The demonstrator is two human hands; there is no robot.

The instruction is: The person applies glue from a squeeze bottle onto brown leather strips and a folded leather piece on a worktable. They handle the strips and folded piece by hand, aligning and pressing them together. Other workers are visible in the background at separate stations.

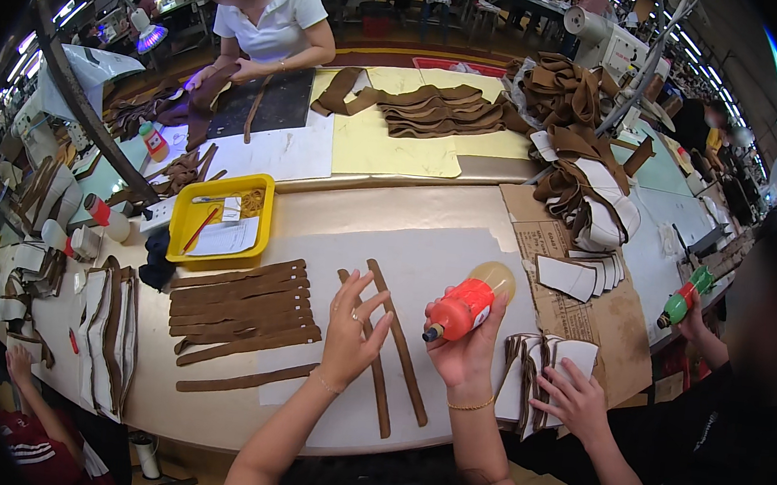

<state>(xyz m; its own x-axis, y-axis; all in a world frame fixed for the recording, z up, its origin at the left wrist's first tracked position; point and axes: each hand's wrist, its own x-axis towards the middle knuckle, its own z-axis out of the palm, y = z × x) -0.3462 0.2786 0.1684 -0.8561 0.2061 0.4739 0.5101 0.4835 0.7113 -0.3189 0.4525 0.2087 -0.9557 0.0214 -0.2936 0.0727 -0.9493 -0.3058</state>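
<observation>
My right hand [471, 350] is closed around a squeeze bottle [464, 310] with an orange-red label, yellowish contents and a dark narrow tip. The bottle is tilted, its tip pointing down and to the left. My left hand [351, 332] has its fingers spread over the sheet of white paper [314, 245] and holds nothing. Two long brown strips [404, 355] lie side by side on the paper, one partly hidden by this hand. To its left, several brown strips [239, 308] lie in an overlapping row. A single brown strip [238, 379] lies below them.
A yellow tray [266, 223] with papers and a red pen sits behind the strips. At right, another person's hand [575, 402] rests on white-and-brown pieces [513, 383] beside a cardboard sheet [625, 342]. That person also holds a green bottle [685, 296]. Another person works across the table.
</observation>
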